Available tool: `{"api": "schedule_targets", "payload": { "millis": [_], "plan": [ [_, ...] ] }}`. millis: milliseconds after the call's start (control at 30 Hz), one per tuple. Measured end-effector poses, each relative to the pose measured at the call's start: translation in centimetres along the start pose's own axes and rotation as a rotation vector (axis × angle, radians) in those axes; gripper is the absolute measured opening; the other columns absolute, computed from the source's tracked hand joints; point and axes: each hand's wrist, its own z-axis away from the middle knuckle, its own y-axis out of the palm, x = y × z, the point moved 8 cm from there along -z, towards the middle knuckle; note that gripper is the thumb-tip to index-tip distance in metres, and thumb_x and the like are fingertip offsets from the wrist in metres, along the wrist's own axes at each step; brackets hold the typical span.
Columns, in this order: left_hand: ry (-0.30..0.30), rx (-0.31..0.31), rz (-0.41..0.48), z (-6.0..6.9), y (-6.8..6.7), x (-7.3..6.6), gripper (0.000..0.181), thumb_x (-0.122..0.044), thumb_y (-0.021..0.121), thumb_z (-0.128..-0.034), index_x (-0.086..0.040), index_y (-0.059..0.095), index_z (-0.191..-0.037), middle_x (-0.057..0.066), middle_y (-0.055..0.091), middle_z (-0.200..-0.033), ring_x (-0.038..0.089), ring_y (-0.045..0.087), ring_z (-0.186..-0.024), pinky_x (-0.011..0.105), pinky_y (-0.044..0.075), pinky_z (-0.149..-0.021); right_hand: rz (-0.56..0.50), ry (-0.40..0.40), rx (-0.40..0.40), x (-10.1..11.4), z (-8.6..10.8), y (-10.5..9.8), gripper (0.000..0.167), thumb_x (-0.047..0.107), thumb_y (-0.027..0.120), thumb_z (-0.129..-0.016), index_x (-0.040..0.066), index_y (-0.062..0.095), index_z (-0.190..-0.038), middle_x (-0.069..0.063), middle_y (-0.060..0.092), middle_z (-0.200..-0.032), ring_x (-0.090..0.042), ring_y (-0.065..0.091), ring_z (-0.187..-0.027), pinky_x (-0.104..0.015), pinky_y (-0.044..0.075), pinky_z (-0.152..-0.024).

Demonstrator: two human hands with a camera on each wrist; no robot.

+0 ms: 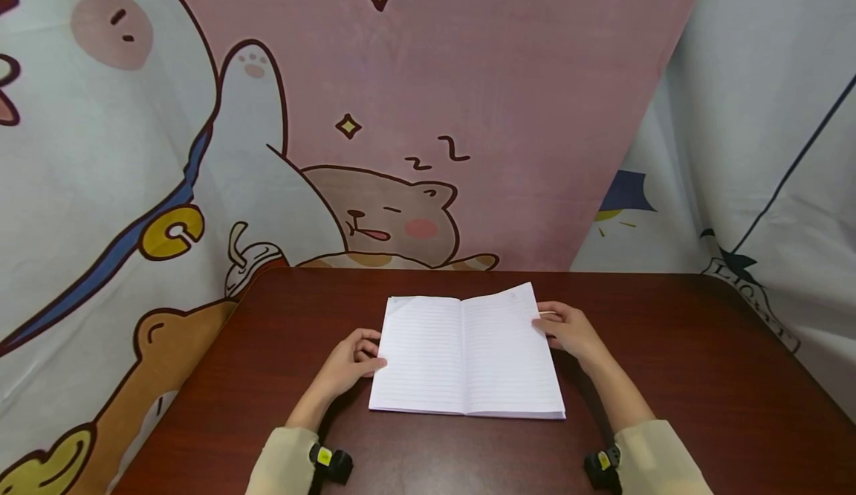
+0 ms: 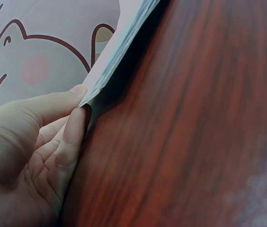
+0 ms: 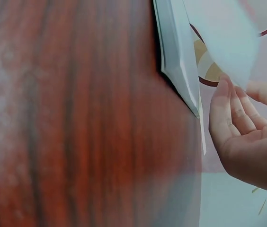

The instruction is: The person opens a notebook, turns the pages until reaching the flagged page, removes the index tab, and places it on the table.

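Note:
An open notebook [image 1: 428,361] with blank ruled pages lies on the table, its spine running toward the person. At its left edge my left hand [image 1: 351,361] pinches the pages, thumb on top and fingers beneath; the left wrist view shows this grip on the page stack [image 2: 119,52]. On the other side my right hand [image 1: 568,331] pinches the right page [image 1: 508,354] near its upper outer edge. In the right wrist view that page [image 3: 233,42] is lifted away from the thicker stack [image 3: 178,61] below, between thumb and fingertips.
The notebook lies on a dark red-brown wooden table [image 1: 669,376]. Behind it hangs a pink and white cloth [image 1: 521,108] with cartoon animals, and a white cloth [image 1: 769,146] hangs at the right. A small black wrist camera [image 1: 332,465] sits at the left sleeve, another [image 1: 602,469] at the right.

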Motion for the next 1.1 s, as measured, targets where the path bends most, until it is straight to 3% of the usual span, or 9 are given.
{"api": "schedule_targets", "payload": {
  "millis": [633, 867, 1100],
  "plan": [
    [-0.005, -0.004, 0.004, 0.0, -0.1, 0.1, 0.046, -0.009, 0.075, -0.0882, 0.001, 0.054, -0.128, 0.014, 0.064, -0.098, 0.011, 0.06, -0.075, 0.025, 0.058, -0.069, -0.114, -0.094, 0.01, 2.2, 0.6, 0.4, 0.053, 0.01, 0.058, -0.1, 0.0, 0.039, -0.148, -0.031, 0.057, -0.133, -0.005, 0.065, -0.087, -0.029, 0.058, -0.076],
    [0.018, -0.002, -0.001, 0.1, -0.2, -0.2, 0.046, -0.009, 0.074, -0.0887, 0.004, 0.053, -0.128, 0.017, 0.064, -0.099, 0.009, 0.059, -0.074, 0.025, 0.058, -0.068, -0.118, -0.103, 0.016, 2.9, 0.9, 0.5, 0.053, 0.019, 0.057, -0.102, 0.004, 0.039, -0.15, -0.03, 0.054, -0.139, -0.003, 0.064, -0.093, -0.033, 0.058, -0.083],
    [-0.001, -0.007, 0.002, 0.1, -0.2, -0.2, 0.046, -0.008, 0.074, -0.0885, 0.003, 0.054, -0.128, 0.015, 0.064, -0.098, 0.009, 0.059, -0.074, 0.024, 0.058, -0.069, -0.152, -0.109, 0.041, 3.6, 1.3, 0.9, 0.056, 0.027, 0.055, -0.103, 0.006, 0.037, -0.151, -0.029, 0.051, -0.143, -0.001, 0.063, -0.094, -0.03, 0.056, -0.083]
  ]
}}
